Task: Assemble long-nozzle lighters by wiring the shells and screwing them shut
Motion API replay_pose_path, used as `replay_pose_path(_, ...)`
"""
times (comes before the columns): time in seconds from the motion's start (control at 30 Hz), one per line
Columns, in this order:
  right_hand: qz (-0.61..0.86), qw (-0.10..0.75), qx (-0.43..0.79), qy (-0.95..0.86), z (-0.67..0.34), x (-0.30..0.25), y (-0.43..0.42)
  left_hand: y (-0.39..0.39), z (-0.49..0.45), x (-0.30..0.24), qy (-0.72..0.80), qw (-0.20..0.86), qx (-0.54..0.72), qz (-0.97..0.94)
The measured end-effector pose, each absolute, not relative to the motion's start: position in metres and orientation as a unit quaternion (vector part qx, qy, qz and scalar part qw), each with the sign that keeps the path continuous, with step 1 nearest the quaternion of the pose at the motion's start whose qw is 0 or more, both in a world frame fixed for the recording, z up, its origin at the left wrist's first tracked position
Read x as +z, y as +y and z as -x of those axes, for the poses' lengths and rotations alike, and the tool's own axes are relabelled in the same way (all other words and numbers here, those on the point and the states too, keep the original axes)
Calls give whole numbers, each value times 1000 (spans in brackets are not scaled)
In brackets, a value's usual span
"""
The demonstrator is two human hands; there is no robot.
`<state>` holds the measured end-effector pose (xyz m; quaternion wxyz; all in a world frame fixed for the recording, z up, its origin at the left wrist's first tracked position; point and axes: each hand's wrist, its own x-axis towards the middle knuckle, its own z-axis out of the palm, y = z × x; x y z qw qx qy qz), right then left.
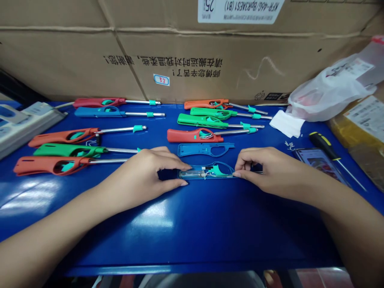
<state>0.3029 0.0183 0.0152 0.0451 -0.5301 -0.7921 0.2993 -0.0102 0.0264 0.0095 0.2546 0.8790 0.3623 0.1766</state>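
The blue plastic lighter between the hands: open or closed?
Open: its clear tubular part shows, and a separate blue plastic shell half lies beyond.

Ctr of frame: open lighter (207, 173) blue w/ teal trigger (219, 171), shell half (207, 149) just above also blue. R group of lighters (192, 135), upper ctr: orange, 2 green, red; L group of lighters (96, 102), upper L: red, blue, orange, green, orange-red, w/ silvery tubes (115, 130). Tabletop (192, 224) glossy deep blue, carton (168, 44) up top tan w/ blk print, screwdriver (324, 146) at R blk/yel.
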Motion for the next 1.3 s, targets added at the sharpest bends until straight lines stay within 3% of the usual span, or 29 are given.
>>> replay_pose_path(0.43,515,56,282,-807,-302,16,17,28,6,5,431,323,186,-822)
replay_pose_path(1.1,515,45,311,-797,-307,23,25,27,7,-3,363,256,236,-864)
replay_pose_path(1.3,499,65,336,-796,-306,22,25,34,11,-1,371,131,258,-882)
